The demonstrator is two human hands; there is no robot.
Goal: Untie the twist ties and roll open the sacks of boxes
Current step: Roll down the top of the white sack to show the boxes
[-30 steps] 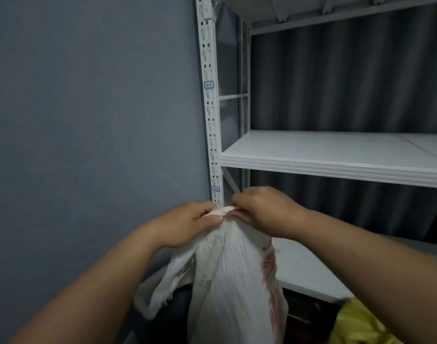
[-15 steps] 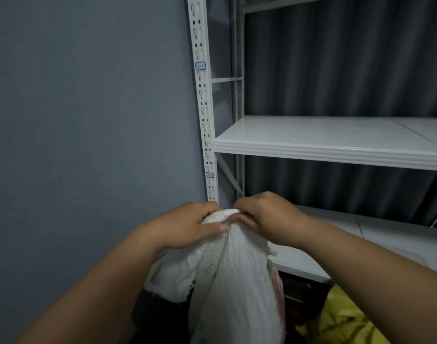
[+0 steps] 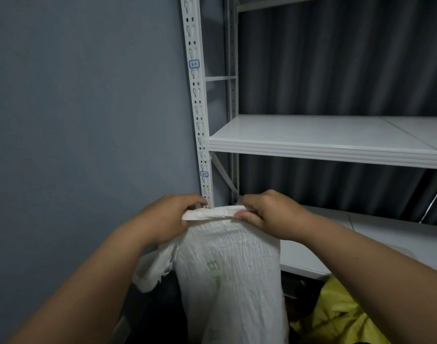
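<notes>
Your left hand (image 3: 171, 219) and right hand (image 3: 267, 213) each pinch the white sack's (image 3: 227, 269) top edge, stretched between them, just before the shelf post (image 3: 200, 120).

Two hands (image 3: 167, 219), two sacks (image 3: 227, 274) (one yellow)

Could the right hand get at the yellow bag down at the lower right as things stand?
Probably yes, but not freely: the right hand is gripping the white woven sack's rolled top edge. Nothing visibly blocks the crumpled yellow bag below that forearm.
</notes>
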